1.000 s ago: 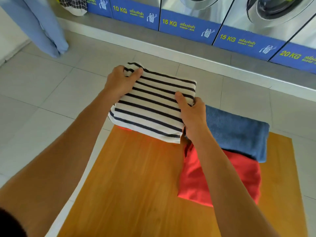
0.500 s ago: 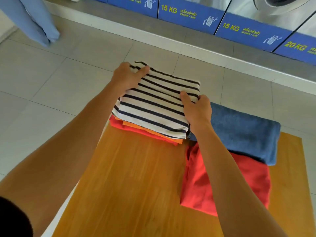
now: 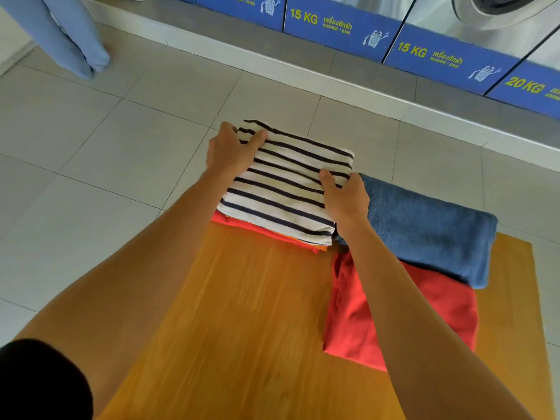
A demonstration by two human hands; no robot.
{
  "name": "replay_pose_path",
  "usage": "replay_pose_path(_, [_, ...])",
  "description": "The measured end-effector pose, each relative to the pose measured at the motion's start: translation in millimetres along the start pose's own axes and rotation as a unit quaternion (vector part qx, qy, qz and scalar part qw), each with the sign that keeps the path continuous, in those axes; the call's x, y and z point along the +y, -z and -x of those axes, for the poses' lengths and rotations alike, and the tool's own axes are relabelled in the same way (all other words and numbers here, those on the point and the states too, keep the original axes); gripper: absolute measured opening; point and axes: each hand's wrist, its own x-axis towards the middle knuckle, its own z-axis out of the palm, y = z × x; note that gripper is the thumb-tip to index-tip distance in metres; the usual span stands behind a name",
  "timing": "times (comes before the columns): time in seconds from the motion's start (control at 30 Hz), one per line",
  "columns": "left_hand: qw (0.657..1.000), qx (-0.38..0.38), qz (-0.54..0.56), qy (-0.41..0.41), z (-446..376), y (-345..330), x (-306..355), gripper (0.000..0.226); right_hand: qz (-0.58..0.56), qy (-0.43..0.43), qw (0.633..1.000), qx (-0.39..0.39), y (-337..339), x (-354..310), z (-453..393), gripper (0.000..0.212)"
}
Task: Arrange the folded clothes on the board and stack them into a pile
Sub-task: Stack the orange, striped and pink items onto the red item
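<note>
A folded white shirt with dark stripes [image 3: 285, 183] lies on top of folded red and orange clothes [image 3: 272, 234] at the far left corner of the wooden board [image 3: 242, 328]. My left hand [image 3: 230, 151] grips the striped shirt's far left edge, thumb on top. My right hand [image 3: 345, 198] holds its right edge, thumb on top. To the right lies a folded blue cloth [image 3: 430, 228], partly over a folded red garment [image 3: 357, 316]. My right forearm crosses the red garment.
The board lies on a pale tiled floor [image 3: 91, 147]. A row of washing machines with blue labelled panels [image 3: 342, 28] runs along the far side on a raised step. A person's legs in light blue trousers [image 3: 63, 34] stand at the top left.
Both hands lowered the striped shirt onto the red and orange clothes at the board's far left corner. The view tilted down a little.
</note>
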Motion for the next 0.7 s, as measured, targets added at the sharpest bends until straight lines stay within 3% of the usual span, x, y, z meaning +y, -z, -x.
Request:
replay_pose_path(0.1, [0.999, 0.007, 0.031, -0.027, 28, 21, -6, 0.08, 0.029, 0.009, 0.999, -0.039, 13, -3, 21, 0.053])
replay_pose_path(0.2, [0.998, -0.012, 0.034, -0.043, 73, 45, -30, 0.081, 0.056, 0.06, 0.996, -0.033, 29, 8, 60, 0.037])
replay_pose_path(0.27, [0.999, -0.017, 0.018, -0.023, 114, 62, -59, 0.077, 0.042, 0.074, 0.996, -0.02, 37, 23, 99, 0.022])
replay_pose_path(0.4, [0.997, -0.008, -0.056, 0.06, 210, 95, -129, 0.065, 0.002, 0.054, 0.998, -0.026, 45, 74, 182, 0.026])
replay_pose_path(0.5, [0.989, -0.007, -0.092, 0.116, 280, 114, -172, 0.062, 0.03, 0.026, 0.996, -0.082, 48, 126, 241, 0.013])
replay_pose_path(0.7, [0.979, 0.026, -0.102, 0.175, 374, 139, -209, 0.07, 0.087, -0.061, 0.96, -0.261, 59, 184, 333, 0.025])
